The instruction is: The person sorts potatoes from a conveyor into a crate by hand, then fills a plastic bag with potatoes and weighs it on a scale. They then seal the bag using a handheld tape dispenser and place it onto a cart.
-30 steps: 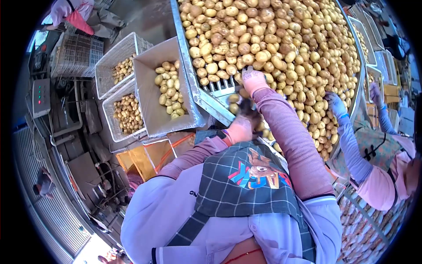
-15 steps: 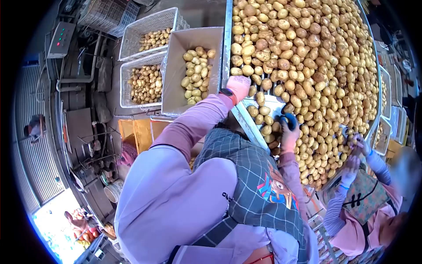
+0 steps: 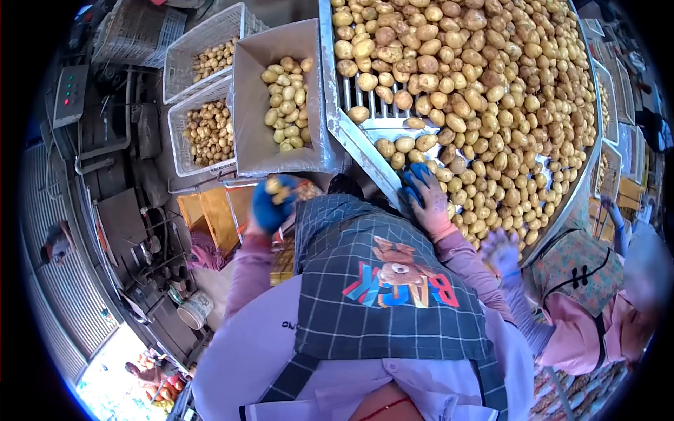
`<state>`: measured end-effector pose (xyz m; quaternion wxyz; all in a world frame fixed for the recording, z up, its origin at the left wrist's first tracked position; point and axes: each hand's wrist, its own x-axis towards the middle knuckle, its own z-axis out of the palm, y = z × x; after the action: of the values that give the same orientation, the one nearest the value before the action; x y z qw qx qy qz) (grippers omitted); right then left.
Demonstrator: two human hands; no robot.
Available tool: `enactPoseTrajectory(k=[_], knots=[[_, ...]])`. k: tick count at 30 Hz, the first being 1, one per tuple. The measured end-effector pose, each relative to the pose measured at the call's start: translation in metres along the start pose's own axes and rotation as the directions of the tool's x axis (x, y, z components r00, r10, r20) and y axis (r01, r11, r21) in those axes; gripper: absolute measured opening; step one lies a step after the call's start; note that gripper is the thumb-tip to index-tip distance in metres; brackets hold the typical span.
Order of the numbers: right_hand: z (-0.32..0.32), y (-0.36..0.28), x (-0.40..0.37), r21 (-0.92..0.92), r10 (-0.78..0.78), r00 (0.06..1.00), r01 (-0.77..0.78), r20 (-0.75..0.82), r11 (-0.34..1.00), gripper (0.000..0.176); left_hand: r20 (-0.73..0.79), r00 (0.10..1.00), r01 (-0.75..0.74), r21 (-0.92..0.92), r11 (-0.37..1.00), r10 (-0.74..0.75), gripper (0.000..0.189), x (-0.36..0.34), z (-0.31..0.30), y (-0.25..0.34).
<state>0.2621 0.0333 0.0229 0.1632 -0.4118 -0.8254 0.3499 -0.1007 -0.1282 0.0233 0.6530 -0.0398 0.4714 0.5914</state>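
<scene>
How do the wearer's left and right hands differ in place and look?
The left hand is off the sorting table, holding at least one potato; the right hand is at the table's edge, its grip unclear.
The left hand's glove shows mostly blue; the right hand's glove shows a pinkish back and blue fingers.
Both have mauve sleeves.

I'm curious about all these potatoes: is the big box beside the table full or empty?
Neither: the box is partly filled. Potatoes lie inside, with bare walls showing around them.
</scene>
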Motion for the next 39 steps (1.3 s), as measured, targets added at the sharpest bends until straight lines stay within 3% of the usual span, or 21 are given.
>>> enactPoseTrajectory(k=[2,3,4,5,6,8,9,11,12,13,14,18,20,24,27,28,32,35,37,38,39], knots=[[0.0,0.019,-0.015,-0.089,-0.085,0.996,0.088,0.038,0.992,0.042,-0.023,0.991,-0.124,0.137,0.983,0.129,0.032,-0.012,-0.099,-0.001],[-0.001,0.018,-0.015,-0.054,-0.103,0.994,0.104,0.024,0.993,0.041,-0.428,0.903,0.04,0.176,0.984,0.04,0.032,-0.025,-0.111,0.006],[-0.004,0.013,-0.008,-0.022,-0.119,0.993,0.119,0.005,0.993,0.04,-0.758,0.652,0.203,0.158,0.966,-0.013,0.035,-0.039,-0.13,0.017],[-0.006,0.002,0.007,-0.012,-0.132,0.989,0.132,-0.062,0.991,0.041,-0.661,0.653,0.093,0.553,0.828,0.368,0.043,-0.032,-0.207,0.002],[-0.008,-0.007,0.03,-0.017,-0.156,0.984,0.155,-0.083,0.988,0.04,-0.637,0.59,-0.041,0.591,0.806,0.497,0.053,-0.03,-0.194,0.008],[0.004,-0.019,0.071,-0.024,-0.106,0.966,0.104,-0.236,0.994,0.039,-0.424,0.405,-0.126,0.852,0.508,0.81,0.055,0.006,-0.145,0.011],[0.017,-0.013,0.091,-0.041,-0.123,0.95,0.116,-0.286,0.992,0.04,-0.236,0.407,-0.218,0.913,0.344,0.883,0.057,0.024,-0.089,0.015],[0.047,-0.009,0.108,-0.025,0.112,0.982,-0.117,-0.15,0.993,0.042,0.103,0.474,-0.291,0.956,0.046,0.874,0.062,0.054,0.022,0.017],[0.047,-0.01,0.105,-0.136,0.034,0.991,-0.017,0.127,0.991,0.041,0.242,0.5,-0.342,0.937,-0.067,0.831,0.061,0.072,0.064,0.016],[0.051,-0.008,0.088,-0.197,-0.053,0.998,0.058,0.035,0.979,0.042,0.353,0.519,-0.51,0.859,-0.049,0.778,0.06,0.095,0.103,0.015],[0.055,-0.007,0.068,-0.267,-0.14,0.989,0.122,-0.048,0.956,0.042,0.523,0.498,-0.543,0.81,-0.222,0.691,0.062,0.117,0.13,0.018],[0.001,0.044,-0.025,-0.364,0.037,0.995,-0.001,0.095,0.931,0.05,0.686,0.525,-0.421,0.723,-0.547,0.504,0.065,0.199,0.24,0.012],[-0.028,0.069,-0.061,-0.482,0.147,0.989,-0.118,0.022,0.868,0.05,0.659,0.59,-0.54,0.752,-0.379,0.466,0.068,0.251,0.264,-0.007],[-0.063,0.117,-0.098,-0.442,0.402,0.868,-0.494,-0.289,0.749,0.046,0.809,0.537,-0.564,0.555,-0.611,0.239,0.067,0.21,0.297,-0.079],[-0.04,0.104,-0.079,-0.405,0.349,0.769,-0.597,-0.536,0.693,0.05,0.771,0.635,-0.501,0.459,-0.734,0.05,0.062,0.153,0.278,-0.113],[-0.031,0.09,-0.078,-0.405,0.36,0.764,-0.606,-0.535,0.685,0.05,0.702,0.706,-0.538,0.449,-0.714,-0.091,0.057,0.137,0.275,-0.119],[-0.042,0.072,-0.105,-0.409,0.307,0.946,-0.321,-0.1,0.855,0.053,0.8,0.432,-0.856,0.218,-0.469,-0.416,0.05,0.106,0.232,-0.127],[-0.076,0.114,-0.113,-0.289,0.433,0.865,-0.495,-0.251,0.82,0.034,0.749,0.544,-0.837,0.513,-0.189,-0.377,0.044,0.113,0.227,-0.082],[-0.093,0.124,-0.095,-0.286,0.503,0.728,-0.662,-0.466,0.693,0.02,0.807,0.587,-0.732,0.563,-0.385,0.064,0.044,0.159,0.209,-0.05],[-0.106,0.12,-0.073,-0.177,0.513,0.686,-0.672,-0.517,0.72,0.021,0.642,0.747,-0.64,0.764,-0.074,0.172,0.052,0.158,0.243,-0.015],[-0.106,0.128,-0.053,-0.201,0.326,0.682,-0.573,-0.655,0.795,0.025,0.632,0.689,-0.591,0.774,-0.23,0.356,0.057,0.19,0.241,0.0]])
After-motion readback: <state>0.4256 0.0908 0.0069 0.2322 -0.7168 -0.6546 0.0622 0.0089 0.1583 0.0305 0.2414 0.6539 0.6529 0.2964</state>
